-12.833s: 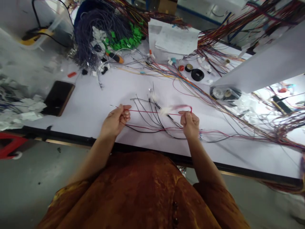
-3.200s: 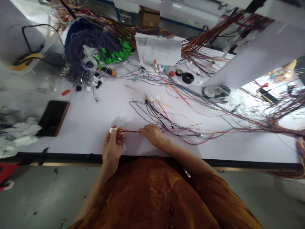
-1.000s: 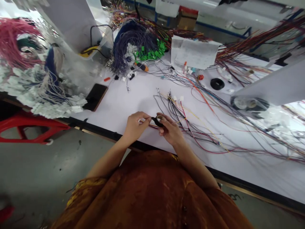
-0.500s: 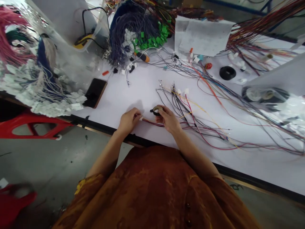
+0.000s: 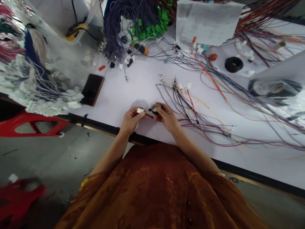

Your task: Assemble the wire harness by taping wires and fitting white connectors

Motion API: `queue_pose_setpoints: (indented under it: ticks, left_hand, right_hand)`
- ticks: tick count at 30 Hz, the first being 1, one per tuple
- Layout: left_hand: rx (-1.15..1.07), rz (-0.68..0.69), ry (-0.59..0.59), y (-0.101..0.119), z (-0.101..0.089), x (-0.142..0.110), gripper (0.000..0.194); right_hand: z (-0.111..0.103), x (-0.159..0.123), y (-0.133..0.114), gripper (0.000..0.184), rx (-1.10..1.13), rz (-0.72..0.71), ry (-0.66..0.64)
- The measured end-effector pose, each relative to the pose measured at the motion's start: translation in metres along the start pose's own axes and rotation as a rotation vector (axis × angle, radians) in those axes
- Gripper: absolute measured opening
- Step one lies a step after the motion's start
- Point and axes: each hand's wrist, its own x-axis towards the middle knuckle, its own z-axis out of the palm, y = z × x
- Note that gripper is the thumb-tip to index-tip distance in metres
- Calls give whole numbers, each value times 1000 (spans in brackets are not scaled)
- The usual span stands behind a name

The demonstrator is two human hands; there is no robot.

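Near the table's front edge, my left hand (image 5: 130, 121) pinches a small white connector (image 5: 140, 110) between thumb and fingers. Dark and red wires (image 5: 149, 115) run from the connector toward my right hand. A roll of black tape (image 5: 156, 108) is gripped in my right hand (image 5: 168, 118), its short loose end pointing at the connector. The wires pass below the roll; whether my right fingers also hold them is hidden. Beyond my right hand lies a loose wire bundle (image 5: 183, 101) of black, red and yellow strands, some ending in white connectors.
A phone (image 5: 92, 90) lies left of my hands. White-ended wires (image 5: 54, 95) heap at the far left, beside a clear plastic bin (image 5: 64, 41). Green-ended wires (image 5: 152, 28), a screwdriver (image 5: 141, 48), paper sheets (image 5: 207, 24) and a black tape roll (image 5: 233, 64) sit farther back.
My left hand has turned and risen slightly, so the white connector now shows on top of the fingers. The tape roll has come closer to it. The camera view has shifted a little.
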Motion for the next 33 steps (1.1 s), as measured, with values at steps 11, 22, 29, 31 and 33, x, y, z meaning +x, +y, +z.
queue_pose_setpoints:
  ticks: [11, 22, 29, 31, 33]
  left_hand:
    - [109, 121, -11, 5, 0, -4, 34]
    - [121, 21, -35, 23, 13, -11, 27]
    - [71, 67, 3, 20, 12, -17, 32]
    - [98, 91, -6, 21, 14, -20, 34]
    - [152, 129, -9, 25, 15, -22, 31]
  right_hand:
    - [9, 8, -11, 39, -94, 2, -97]
    - [13, -51, 26, 41, -920, -585, -117]
    - [3, -53, 22, 38, -1167, -618, -231]
    - [4, -54, 18, 35, -1157, -611, -204]
    - [7, -55, 17, 37, -1129, -568, -154]
